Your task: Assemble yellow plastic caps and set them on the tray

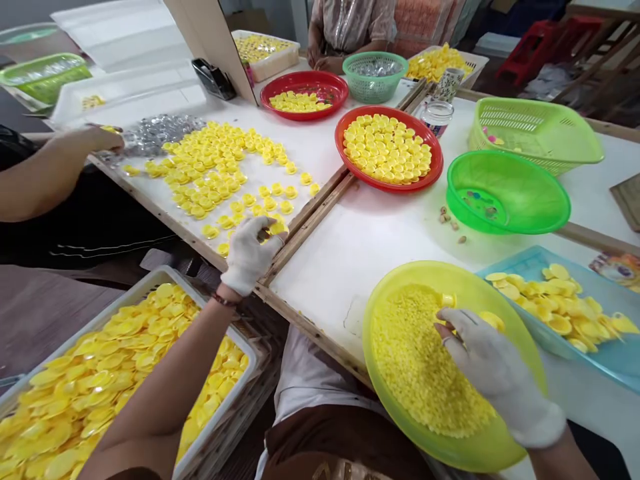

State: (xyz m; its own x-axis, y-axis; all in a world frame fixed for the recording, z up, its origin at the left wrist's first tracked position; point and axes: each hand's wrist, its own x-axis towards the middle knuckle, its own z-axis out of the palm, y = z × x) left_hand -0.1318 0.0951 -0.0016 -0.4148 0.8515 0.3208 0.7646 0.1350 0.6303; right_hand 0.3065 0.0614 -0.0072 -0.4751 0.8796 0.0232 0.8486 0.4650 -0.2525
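White desk (320, 247), busy all round: left grip (253, 255) curls narrow at a yellow cap (277, 227); right grip (493, 370), bent above yellow beads (410, 360), has a small cup (449, 301) at its fingertips. Firm hold? Can't tell for either! Looks like a picking step, calling for a level pinch.

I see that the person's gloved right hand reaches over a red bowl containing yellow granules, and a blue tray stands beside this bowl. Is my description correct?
Not entirely: the bowl is yellow, not red, as the head view shows. The gloved right hand does reach over it, it contains yellow granules, and a blue tray stands beside it.
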